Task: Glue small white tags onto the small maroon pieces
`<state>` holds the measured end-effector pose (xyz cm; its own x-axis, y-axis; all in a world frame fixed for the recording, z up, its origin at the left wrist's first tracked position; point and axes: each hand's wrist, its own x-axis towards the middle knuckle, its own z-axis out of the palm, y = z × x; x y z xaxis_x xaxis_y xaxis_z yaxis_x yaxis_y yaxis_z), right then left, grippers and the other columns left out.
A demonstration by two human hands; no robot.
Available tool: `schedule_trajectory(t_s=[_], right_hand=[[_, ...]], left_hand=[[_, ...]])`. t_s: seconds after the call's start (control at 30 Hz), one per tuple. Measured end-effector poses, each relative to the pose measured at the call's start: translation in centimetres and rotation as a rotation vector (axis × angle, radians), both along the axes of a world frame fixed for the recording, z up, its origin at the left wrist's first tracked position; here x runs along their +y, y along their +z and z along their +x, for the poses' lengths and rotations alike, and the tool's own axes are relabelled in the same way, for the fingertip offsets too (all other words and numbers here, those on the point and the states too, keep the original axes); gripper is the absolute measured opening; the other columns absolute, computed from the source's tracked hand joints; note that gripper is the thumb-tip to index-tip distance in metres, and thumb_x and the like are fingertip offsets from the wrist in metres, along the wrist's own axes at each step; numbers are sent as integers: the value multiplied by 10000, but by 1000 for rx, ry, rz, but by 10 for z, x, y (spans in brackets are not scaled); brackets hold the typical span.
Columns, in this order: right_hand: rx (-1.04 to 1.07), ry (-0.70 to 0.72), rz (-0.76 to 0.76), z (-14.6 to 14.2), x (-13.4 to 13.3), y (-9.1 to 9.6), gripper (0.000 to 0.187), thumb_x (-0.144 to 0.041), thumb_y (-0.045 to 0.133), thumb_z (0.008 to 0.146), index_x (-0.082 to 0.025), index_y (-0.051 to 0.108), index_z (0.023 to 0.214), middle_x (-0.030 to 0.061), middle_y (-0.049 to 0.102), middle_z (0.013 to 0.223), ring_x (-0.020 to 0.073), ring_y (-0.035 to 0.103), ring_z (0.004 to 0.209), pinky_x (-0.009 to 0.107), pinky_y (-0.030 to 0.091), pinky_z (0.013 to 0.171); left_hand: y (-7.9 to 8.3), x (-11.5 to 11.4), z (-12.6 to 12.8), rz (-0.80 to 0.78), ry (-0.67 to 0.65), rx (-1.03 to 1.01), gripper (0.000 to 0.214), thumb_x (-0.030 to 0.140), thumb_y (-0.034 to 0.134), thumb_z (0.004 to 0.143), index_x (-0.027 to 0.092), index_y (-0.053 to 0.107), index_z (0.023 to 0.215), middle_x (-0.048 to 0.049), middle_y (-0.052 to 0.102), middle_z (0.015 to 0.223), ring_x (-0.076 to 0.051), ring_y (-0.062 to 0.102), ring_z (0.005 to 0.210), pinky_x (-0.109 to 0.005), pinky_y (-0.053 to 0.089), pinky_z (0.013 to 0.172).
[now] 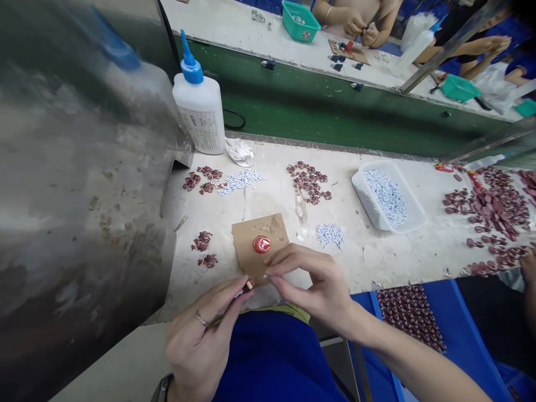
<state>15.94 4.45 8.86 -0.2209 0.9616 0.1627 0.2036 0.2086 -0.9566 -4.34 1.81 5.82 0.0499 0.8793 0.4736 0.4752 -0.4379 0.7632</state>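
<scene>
Between the thumb and fingers of my left hand (pixel 205 326) is a small dark brown piece (pixel 248 286) with a lighter tan face. My right hand (pixel 314 279) pinches a tiny white piece (pixel 265 275) just right of it, the two pieces apart. Beyond my hands lies a torn brown cardboard sheet (pixel 247 231) bearing a round red cap (pixel 262 244) with white stuff inside. Small piles of brown pieces (pixel 201 240) sit to the left, and more brown pieces (pixel 310 181) lie farther back. Loose tiny white pieces (pixel 330 235) are heaped right of the cardboard.
A white bottle with a blue nozzle (pixel 203 111) stands at the back left beside a metal panel (pixel 84 195). A clear tub of white pieces (pixel 412 218) is at right, near many brown pieces (pixel 498 206). Blue crates are below. Other people work across the green divider (pixel 293 95).
</scene>
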Motion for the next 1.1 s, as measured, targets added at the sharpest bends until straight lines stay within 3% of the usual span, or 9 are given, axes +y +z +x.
schedule_trajectory(t_s=[0.33, 0.5, 0.57, 0.7, 0.8, 0.93, 1.1], right_hand=[[0, 37, -54, -5, -4, 2, 70, -147, 723, 931, -193, 753, 975, 30, 772, 937, 154, 725, 852, 302, 576, 771], [-67, 68, 2, -4, -6, 0, 90, -150, 700, 964, -181, 749, 1033, 46, 768, 966, 154, 732, 884, 285, 602, 781], [-160, 103, 105, -3, -7, 1, 129, -132, 656, 992, -150, 732, 1096, 76, 761, 1002, 160, 734, 898, 278, 616, 762], [-465, 163, 480, 1, -11, 5, 214, -68, 531, 1034, -51, 682, 1184, 158, 751, 1071, 210, 736, 978, 311, 645, 785], [-535, 163, 592, 2, -11, 7, 220, -54, 505, 1038, -34, 671, 1181, 156, 753, 1061, 215, 736, 994, 306, 651, 814], [-449, 173, 489, 3, -11, 7, 231, -89, 524, 1042, -86, 651, 1235, 127, 739, 1052, 186, 732, 942, 290, 645, 779], [-182, 81, 88, 3, -8, 10, 407, -223, 740, 943, -206, 612, 1330, 79, 722, 1115, 189, 714, 973, 320, 626, 822]], left_hand=[[4, 1, 2, -35, -59, 6, 354, 18, 718, 866, 225, 710, 1154, 61, 766, 1069, -58, 747, 933, -128, 598, 921], [1, 2, 1, -11, -57, 7, 351, 33, 739, 852, 224, 717, 1145, 50, 768, 1071, -68, 749, 898, -145, 608, 910], [0, 1, 1, -14, -54, 6, 349, 36, 737, 851, 235, 722, 1138, 50, 772, 1057, -87, 757, 879, -166, 624, 882], [0, 0, 5, -60, -21, -25, 332, 37, 729, 853, 249, 733, 1109, 58, 778, 1009, -105, 764, 815, -182, 643, 829], [-1, 0, 7, -78, -21, -64, 303, 45, 744, 842, 236, 744, 1078, 57, 781, 978, -103, 763, 785, -162, 642, 815], [-1, 0, 7, -93, -7, -82, 283, 61, 755, 839, 242, 752, 1055, 70, 782, 983, -84, 760, 776, -123, 622, 831], [4, 2, 7, -107, -7, -46, 303, 61, 737, 853, 264, 741, 1077, 82, 782, 982, -86, 765, 790, -106, 612, 836]])
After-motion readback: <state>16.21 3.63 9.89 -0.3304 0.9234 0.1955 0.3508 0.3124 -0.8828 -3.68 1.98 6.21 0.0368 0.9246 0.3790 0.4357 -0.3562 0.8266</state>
